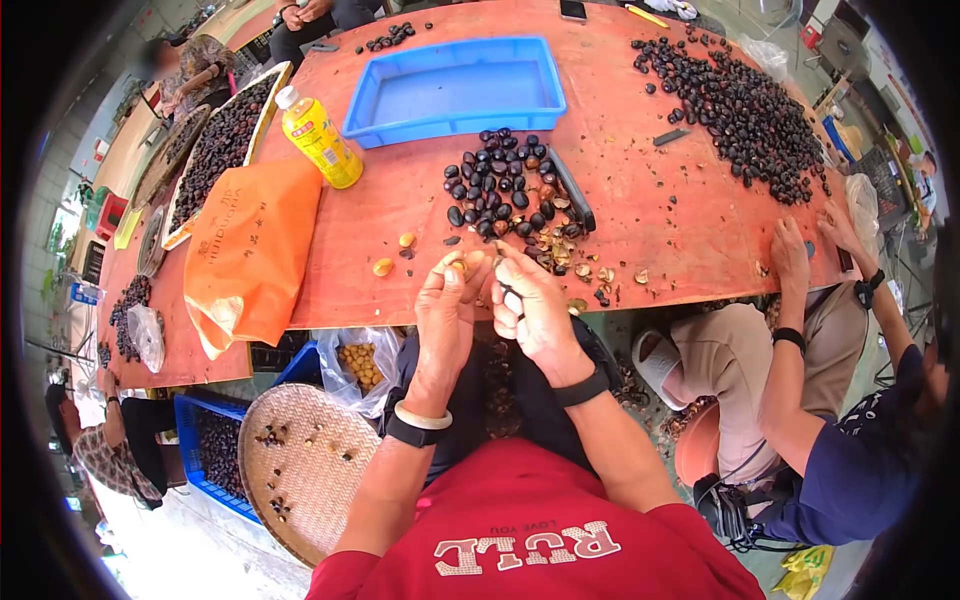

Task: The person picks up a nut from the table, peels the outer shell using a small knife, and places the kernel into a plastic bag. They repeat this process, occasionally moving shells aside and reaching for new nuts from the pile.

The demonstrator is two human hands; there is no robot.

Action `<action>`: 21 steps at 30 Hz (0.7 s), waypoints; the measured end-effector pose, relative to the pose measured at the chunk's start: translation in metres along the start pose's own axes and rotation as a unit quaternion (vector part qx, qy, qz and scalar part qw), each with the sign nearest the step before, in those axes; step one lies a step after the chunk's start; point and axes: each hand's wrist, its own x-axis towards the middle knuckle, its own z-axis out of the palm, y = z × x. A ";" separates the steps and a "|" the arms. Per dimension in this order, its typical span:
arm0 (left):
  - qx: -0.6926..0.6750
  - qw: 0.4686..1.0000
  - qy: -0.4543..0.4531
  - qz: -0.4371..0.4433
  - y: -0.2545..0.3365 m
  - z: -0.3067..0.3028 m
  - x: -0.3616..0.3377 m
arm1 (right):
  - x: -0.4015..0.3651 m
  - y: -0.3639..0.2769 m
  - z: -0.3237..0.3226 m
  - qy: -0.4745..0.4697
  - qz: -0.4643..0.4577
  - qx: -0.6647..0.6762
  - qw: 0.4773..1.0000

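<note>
Both of my hands meet just over the table's near edge. My left hand (443, 315) pinches a small yellowish nut kernel (458, 266) between thumb and fingers. My right hand (538, 312) is closed beside it, its fingers curled round a small black-handled tool (508, 291); the tool's working end is hard to make out. Just beyond the hands lies a pile of glossy dark brown nuts (490, 185) with broken shells (556, 248) at its near side. Two peeled yellow kernels (383, 267) rest to the left of the pile.
A blue tray (455, 125), a yellow drink bottle (320, 135) and an orange bag (250, 250) stand on the red table (640, 240). More nuts (750, 110) spread at the far right. A woven basket (310, 470) and a bag of kernels (360, 368) sit lower left. A co-worker (840, 430) sits at right.
</note>
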 end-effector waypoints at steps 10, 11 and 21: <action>-0.022 0.998 -0.041 -0.035 0.004 -0.005 -0.002 | -0.031 -0.018 0.004 -0.073 -0.035 -0.247 0.965; -0.016 0.998 -0.047 -0.034 0.003 -0.006 -0.002 | -0.034 -0.021 0.006 -0.086 -0.034 -0.283 0.955; -0.002 0.997 -0.064 -0.045 0.004 -0.003 -0.004 | -0.038 -0.030 0.009 -0.095 -0.032 -0.381 0.919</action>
